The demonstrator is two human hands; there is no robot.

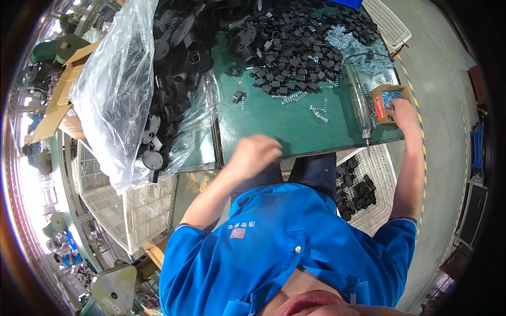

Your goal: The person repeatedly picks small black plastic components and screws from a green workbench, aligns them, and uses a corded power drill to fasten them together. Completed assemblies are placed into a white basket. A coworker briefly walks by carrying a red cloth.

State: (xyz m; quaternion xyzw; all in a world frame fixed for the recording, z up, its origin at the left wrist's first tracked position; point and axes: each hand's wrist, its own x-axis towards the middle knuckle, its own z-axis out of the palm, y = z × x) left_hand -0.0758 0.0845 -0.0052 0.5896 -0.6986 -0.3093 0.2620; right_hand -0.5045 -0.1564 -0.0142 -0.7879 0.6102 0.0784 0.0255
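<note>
Green matting covers the desk [295,131], which sits in a workshop with a grey floor marked by a yellow-and-black stripe at the right. Across the far part of the desk lies a heap of small black plastic parts [300,52], with loose silvery springs [342,39] scattered through and beside it. At the left, a clear plastic bag [113,89] spills larger black round parts [174,58] onto the desk edge. An electric screwdriver [358,100] hangs upright near the desk's right side, tip down.

The right hand [403,113] reaches into a small cardboard box [389,101] of bluish springs at the desk's right edge, fingers dipped among them; whether it has pinched any I cannot tell. The left hand [255,152] is at the near edge of the desk, blurred, fingers curled inward; whether it holds anything cannot be told. A white mesh crate [377,174] with black parts stands below the desk on the right.
</note>
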